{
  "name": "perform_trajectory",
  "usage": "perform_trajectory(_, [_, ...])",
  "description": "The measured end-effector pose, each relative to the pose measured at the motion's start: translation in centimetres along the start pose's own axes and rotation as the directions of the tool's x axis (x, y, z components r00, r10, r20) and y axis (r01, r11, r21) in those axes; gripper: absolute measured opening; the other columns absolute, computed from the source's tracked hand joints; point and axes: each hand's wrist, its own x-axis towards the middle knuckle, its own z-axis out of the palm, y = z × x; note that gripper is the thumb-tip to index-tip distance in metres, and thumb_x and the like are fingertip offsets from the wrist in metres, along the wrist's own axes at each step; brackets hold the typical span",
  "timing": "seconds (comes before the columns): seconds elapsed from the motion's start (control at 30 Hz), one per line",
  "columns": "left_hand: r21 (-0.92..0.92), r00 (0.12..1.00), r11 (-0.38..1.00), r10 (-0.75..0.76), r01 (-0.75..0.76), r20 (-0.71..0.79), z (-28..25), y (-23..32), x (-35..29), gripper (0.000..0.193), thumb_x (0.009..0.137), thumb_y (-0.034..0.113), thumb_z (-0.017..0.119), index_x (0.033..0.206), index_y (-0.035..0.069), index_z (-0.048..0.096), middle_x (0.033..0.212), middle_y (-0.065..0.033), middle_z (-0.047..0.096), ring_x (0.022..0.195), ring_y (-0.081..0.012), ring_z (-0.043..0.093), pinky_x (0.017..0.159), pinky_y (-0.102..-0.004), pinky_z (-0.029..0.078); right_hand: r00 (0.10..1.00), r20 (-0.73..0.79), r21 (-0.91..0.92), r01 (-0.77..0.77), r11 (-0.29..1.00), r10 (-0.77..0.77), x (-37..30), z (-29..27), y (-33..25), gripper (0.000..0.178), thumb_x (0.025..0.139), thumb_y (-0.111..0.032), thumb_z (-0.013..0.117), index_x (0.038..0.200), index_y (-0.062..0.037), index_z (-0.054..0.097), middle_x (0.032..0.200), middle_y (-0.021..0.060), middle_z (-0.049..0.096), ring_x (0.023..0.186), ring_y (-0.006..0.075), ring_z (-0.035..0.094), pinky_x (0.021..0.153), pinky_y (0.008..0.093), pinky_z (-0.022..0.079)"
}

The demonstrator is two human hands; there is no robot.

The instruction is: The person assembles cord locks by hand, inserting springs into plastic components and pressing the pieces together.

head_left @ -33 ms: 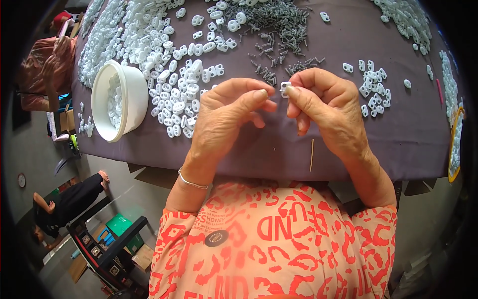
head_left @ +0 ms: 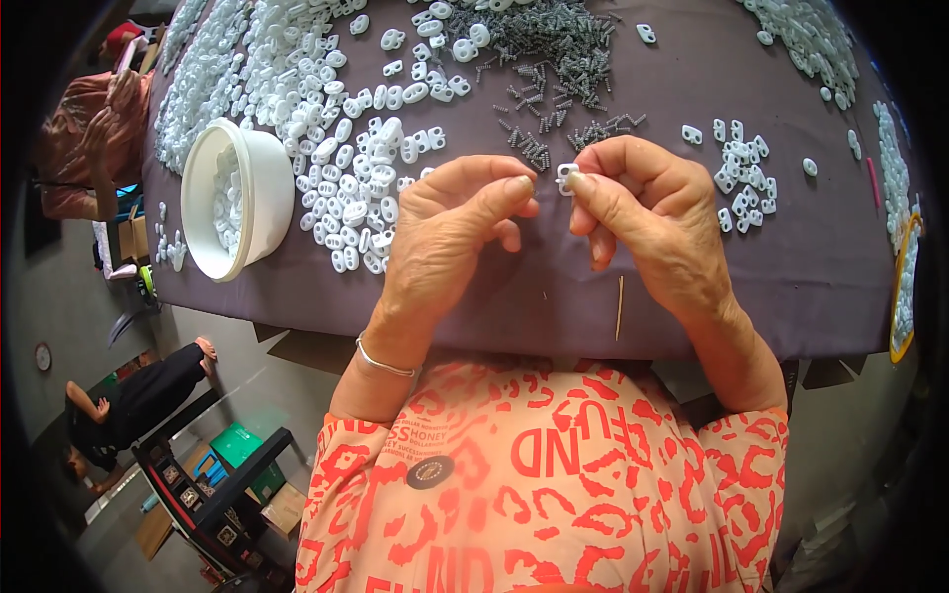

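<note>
Between thumb and forefinger, my right hand [head_left: 643, 203] pinches a small white two-hole cord lock [head_left: 566, 180], upright above the dark tablecloth. My left hand [head_left: 445, 217] faces it a short gap away, thumb and forefinger closed together; anything between these fingertips is too small or hidden to make out. Just beyond both hands lie loose small metal springs [head_left: 534, 148], trailing from a larger spring heap [head_left: 563, 49]. Beside my left hand spreads a group of white oval plastic pieces [head_left: 346, 203]. A small cluster of white cord locks [head_left: 741, 168] sits right of my right hand.
A white tub [head_left: 262, 193] with white pieces inside stands tilted at the left. Larger white heaps [head_left: 203, 89] fill the far left. A thin wooden stick [head_left: 620, 308] lies near the front edge; a yellow-rimmed container [head_left: 902, 296] is at far right. Two people are off to the left.
My left hand's fingertips have shifted very slightly left, away from the cord lock. My right hand keeps its place and its hold.
</note>
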Motion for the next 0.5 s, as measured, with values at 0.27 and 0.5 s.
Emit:
perform_trajectory(0.27, [-0.337,0.995,0.936,-0.087,0.101,0.057,0.4,-0.6,-0.3,0.017,0.084,0.007,0.059,0.1,0.0,0.059,0.087,-0.0106,0.064,0.072,-0.0132,0.063,0.053,-0.0217,0.049,0.999,-0.028,-0.029,0.031,0.999,-0.032,-0.5,0.4,0.1,0.013,0.084,-0.009,0.058,0.088,0.003,0.058,0.076,0.0028,0.062,0.067,0.0052,0.058,0.051,0.0197,0.046])
perform_trajectory(0.5, [-0.323,0.999,0.946,-0.005,0.017,0.039,1.1,-1.0,-0.3,0.014,0.084,0.004,0.059,0.097,0.001,0.059,0.086,-0.0107,0.064,0.073,-0.0141,0.064,0.055,-0.0233,0.05,0.99,-0.043,-0.193,0.125,0.973,-0.136,-0.5,0.6,0.9,0.013,0.088,-0.009,0.056,0.095,0.0019,0.057,0.073,0.0019,0.059,0.061,0.0028,0.053,0.048,0.0154,0.043])
